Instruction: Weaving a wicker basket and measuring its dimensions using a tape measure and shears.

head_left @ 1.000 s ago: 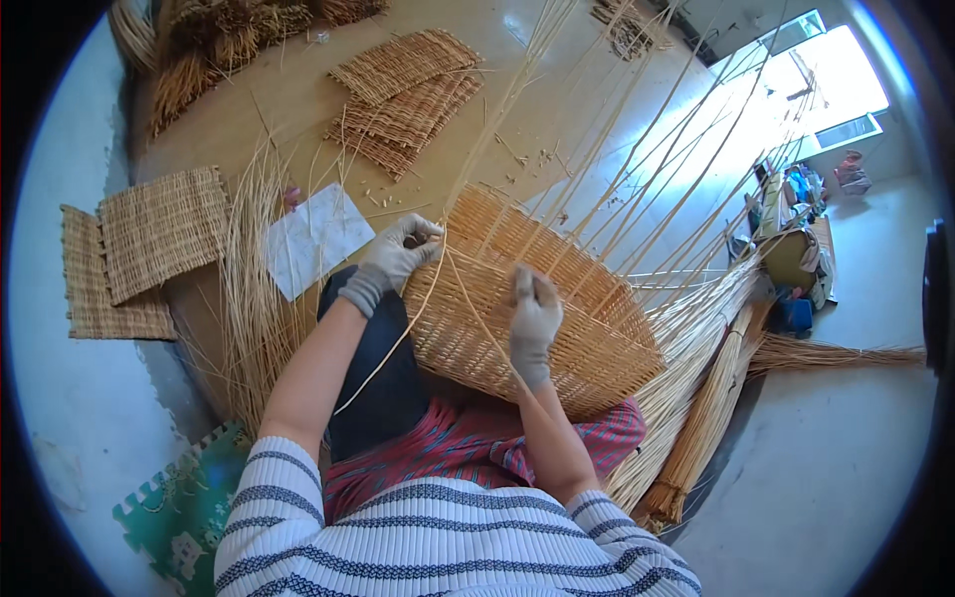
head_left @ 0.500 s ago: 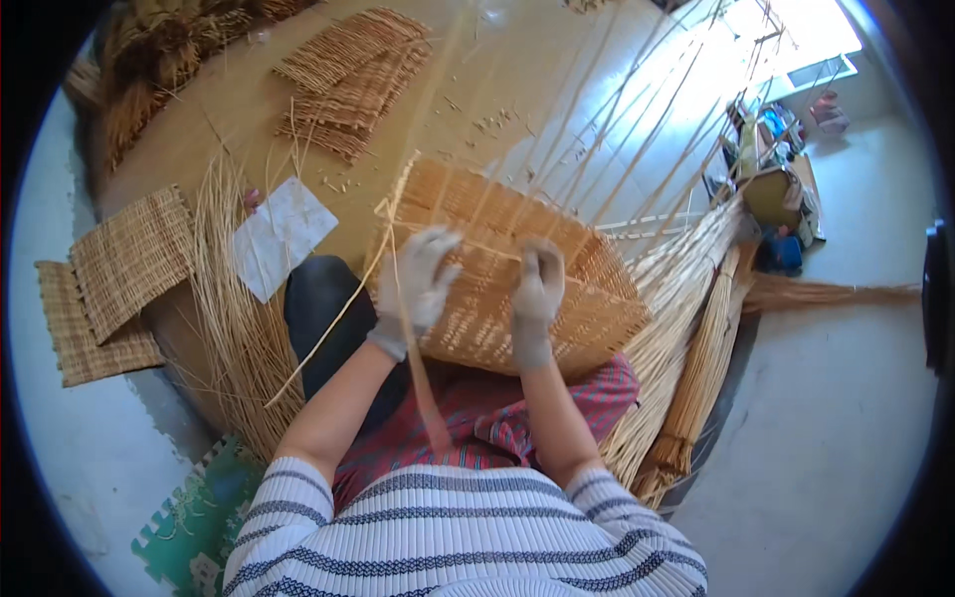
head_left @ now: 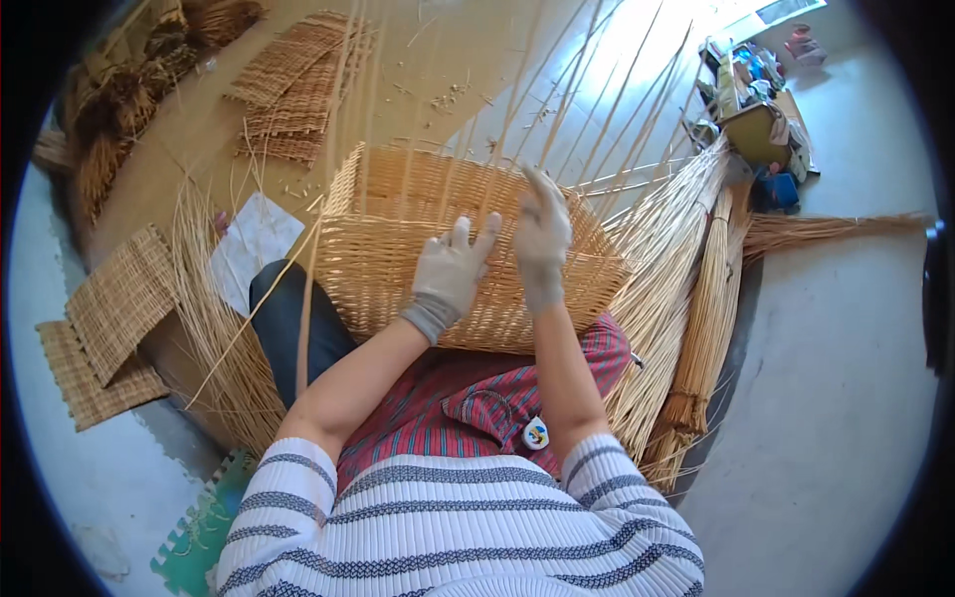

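A half-woven wicker basket (head_left: 388, 274) leans across my lap, its long upright stakes rising from the far and near walls. My left hand (head_left: 453, 267), in a pale glove with a grey cuff, lies against the near wall, its fingers spread toward the rim. Just right of it, my right hand (head_left: 543, 234), also gloved, is raised at the same rim with fingers stretched up and slightly blurred. Neither hand visibly grips a strand. A loose flat strand (head_left: 306, 318) hangs down from the basket's left corner, and a thinner one (head_left: 244, 333) slants out to the left.
Bundles of pale willow rods (head_left: 657, 289) lie right of the basket, more loose rods (head_left: 224, 318) at left. Woven panels (head_left: 124, 284) rest on the left floor, others (head_left: 298, 85) farther off. A round tape measure (head_left: 535, 433) sits on my plaid apron (head_left: 418, 418).
My left hand has shifted right along the near wall, and my right hand's fingers have lifted and straightened. The view has turned slightly. The flat strand now hangs farther left, and the tape measure shows.
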Motion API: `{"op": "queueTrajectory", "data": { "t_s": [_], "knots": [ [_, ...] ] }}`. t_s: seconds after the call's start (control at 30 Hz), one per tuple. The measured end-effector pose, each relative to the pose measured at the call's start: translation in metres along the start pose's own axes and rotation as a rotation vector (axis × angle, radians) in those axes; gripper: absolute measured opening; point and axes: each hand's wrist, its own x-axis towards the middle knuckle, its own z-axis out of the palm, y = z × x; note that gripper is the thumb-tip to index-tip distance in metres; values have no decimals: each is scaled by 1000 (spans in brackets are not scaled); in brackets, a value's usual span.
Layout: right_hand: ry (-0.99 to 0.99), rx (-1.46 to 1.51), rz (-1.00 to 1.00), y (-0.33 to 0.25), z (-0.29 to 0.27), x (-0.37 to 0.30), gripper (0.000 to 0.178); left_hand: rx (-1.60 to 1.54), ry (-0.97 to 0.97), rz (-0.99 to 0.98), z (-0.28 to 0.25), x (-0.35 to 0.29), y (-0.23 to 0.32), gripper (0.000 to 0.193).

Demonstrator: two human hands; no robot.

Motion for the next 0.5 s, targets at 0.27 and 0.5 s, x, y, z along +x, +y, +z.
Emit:
{"op": "queueTrajectory", "data": {
  "t_s": [0.27, 0.5],
  "knots": [
    [46, 167, 205, 45, -85, -61, 48, 97, 255, 269, 14, 17, 19, 53],
    [200, -203, -88, 33, -84, 26, 38, 71, -185, 130, 46, 49, 74, 69]
  ]
}}
